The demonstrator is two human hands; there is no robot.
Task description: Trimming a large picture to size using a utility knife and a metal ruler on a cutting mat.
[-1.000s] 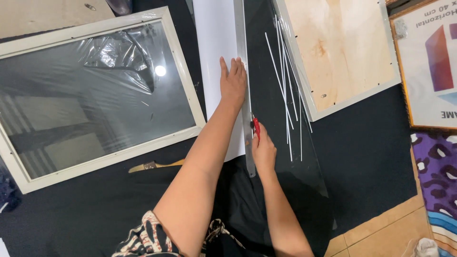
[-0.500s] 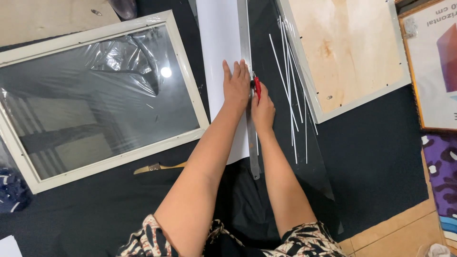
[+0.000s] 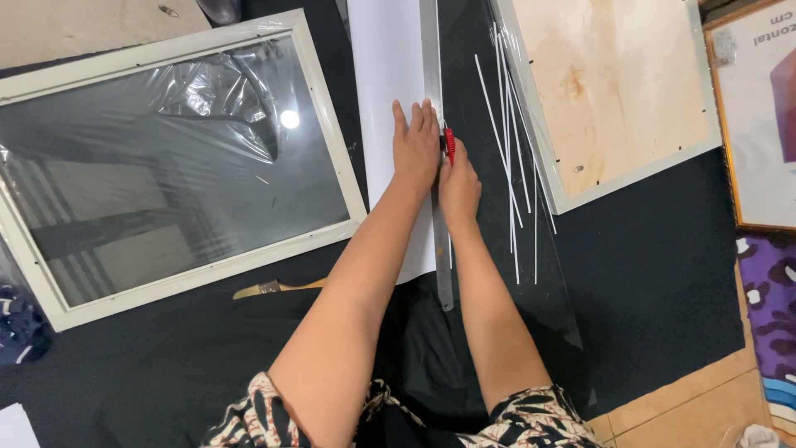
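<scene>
The white sheet (image 3: 390,75) and the metal ruler (image 3: 431,58) run off the picture at 12 o'clock. The red-handled cutter (image 3: 449,143) is mostly buried in the right hand (image 3: 458,187) — its blade cannot be seen. At 3 o'clock a framed poster (image 3: 759,116) is cropped — likewise the plastic-wrapped frame (image 3: 25,257) at 9.

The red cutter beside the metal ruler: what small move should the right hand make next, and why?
Probably draw the red cutter a little farther along the metal ruler. The right hand holds it against the ruler's edge, the left hand presses flat on the white sheet, and the sheet runs on beyond the hands.
</scene>
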